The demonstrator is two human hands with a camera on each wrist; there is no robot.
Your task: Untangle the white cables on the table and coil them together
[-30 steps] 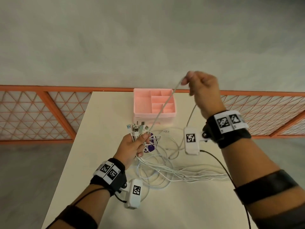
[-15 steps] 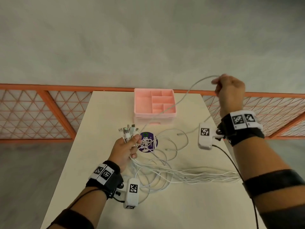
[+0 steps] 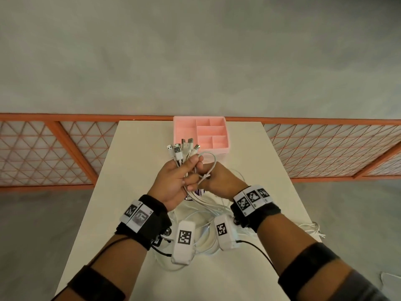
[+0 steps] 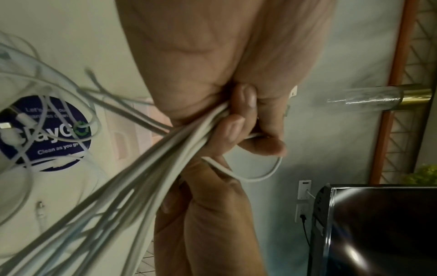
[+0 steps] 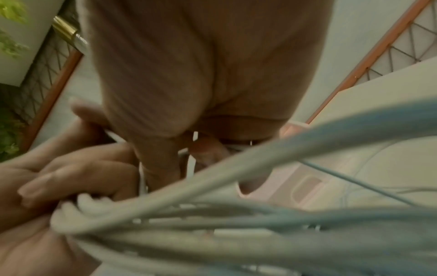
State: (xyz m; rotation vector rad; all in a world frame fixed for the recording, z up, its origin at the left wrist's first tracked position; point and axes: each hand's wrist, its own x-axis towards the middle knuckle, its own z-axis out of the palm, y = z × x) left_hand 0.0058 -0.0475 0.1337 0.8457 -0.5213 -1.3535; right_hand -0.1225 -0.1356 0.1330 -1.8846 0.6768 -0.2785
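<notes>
Left hand (image 3: 175,181), seen from the head view, is closed around a bundle of white cables (image 3: 206,205), their plugs (image 3: 183,148) fanned out beyond its fingers. Touching it on the right, the right hand (image 3: 219,181) pinches one cable end, a small loop (image 3: 209,161) arching between the two. Feeding that end in level with the other plugs looks best, without loosening the fist. A pink organiser tray (image 3: 200,132) sits beyond both hands on the table (image 3: 134,161), and slack cable lies heaped beneath the wrists, likely to snag.

Left wrist view: fingers (image 4: 232,128) curl tight on the strands; below-left lies a round blue sticker (image 4: 45,133) under loose cable.

Right wrist view: blurred strands (image 5: 236,214) cross in front, so the pinch itself is unclear.
</notes>
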